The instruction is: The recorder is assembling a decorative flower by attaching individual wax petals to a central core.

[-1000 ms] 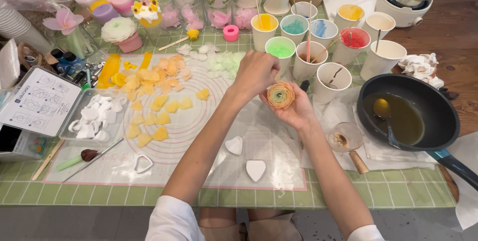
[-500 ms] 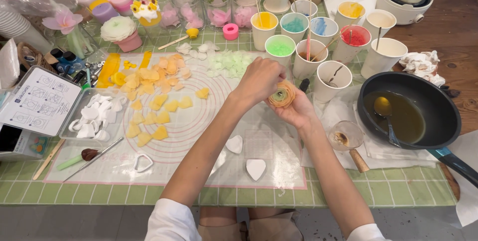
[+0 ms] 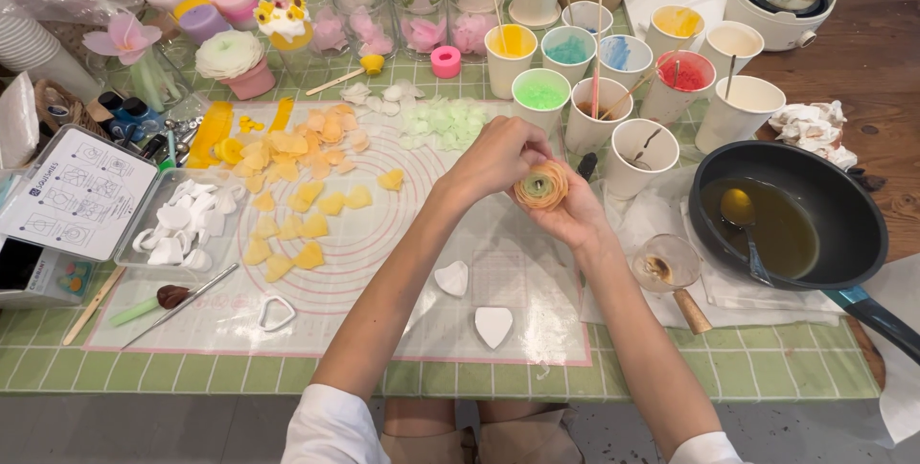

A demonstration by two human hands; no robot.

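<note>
A small wax flower (image 3: 542,186) with orange outer petals and a pale green heart sits between both my hands above the translucent work mat (image 3: 383,272). My right hand (image 3: 573,216) cups it from below and behind. My left hand (image 3: 494,154) pinches its upper left edge with the fingertips. Loose yellow and orange wax petals (image 3: 297,186) lie scattered on the mat to the left, pale green ones (image 3: 443,122) further back. Two white heart-shaped pieces (image 3: 494,324) lie near the mat's front.
Paper cups (image 3: 632,90) of coloured wax with stirring sticks stand behind my hands. A black pan (image 3: 839,200) holding melted wax and a spoon is at right. A clear tray of white petals (image 3: 182,224), tools and finished flower candles (image 3: 235,61) fill the left side.
My left hand has shifted around the flower's upper edge, and both hands with the flower have stayed over the mat's right side.
</note>
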